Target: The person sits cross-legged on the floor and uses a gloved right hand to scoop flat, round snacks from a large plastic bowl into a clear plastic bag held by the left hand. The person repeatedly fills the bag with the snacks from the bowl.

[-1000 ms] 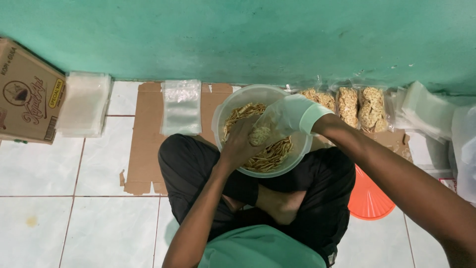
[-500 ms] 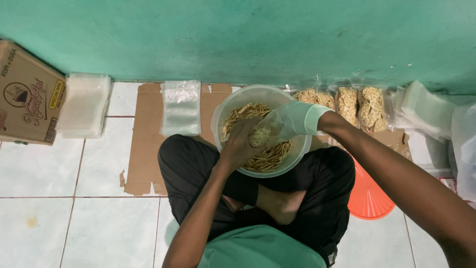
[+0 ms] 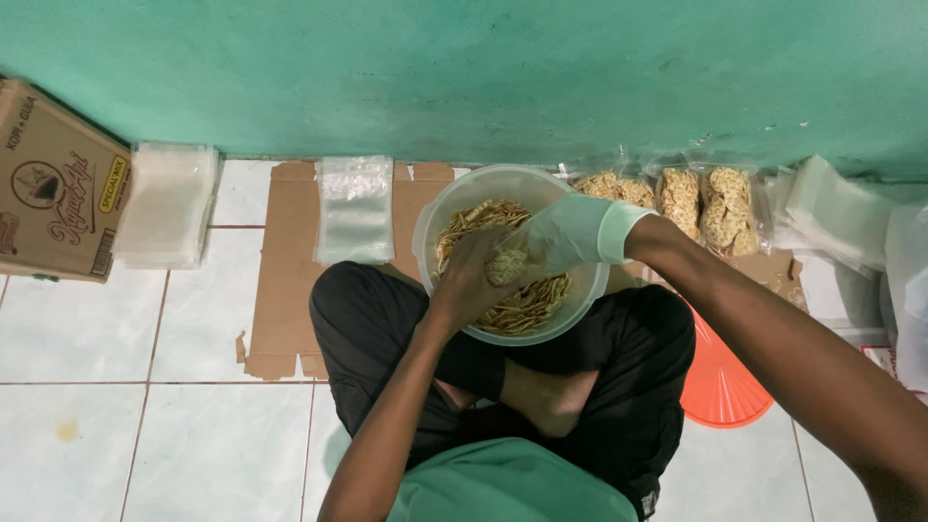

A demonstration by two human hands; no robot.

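My left hand (image 3: 471,280) holds chips over the bowl (image 3: 454,208), center frame; my right hand (image 3: 565,235) holds the open bag (image 3: 510,259) touching it.

i see both hands crowding the bowl (image 3: 454,208), so little room is left inside it. the wall (image 3: 483,68) shuts off the far side. filled snack bags (image 3: 696,198) block the right, a flat plastic bag (image 3: 355,208) lies just left. open floor tiles (image 3: 116,329) lie further left, before the cardboard box (image 3: 53,188).
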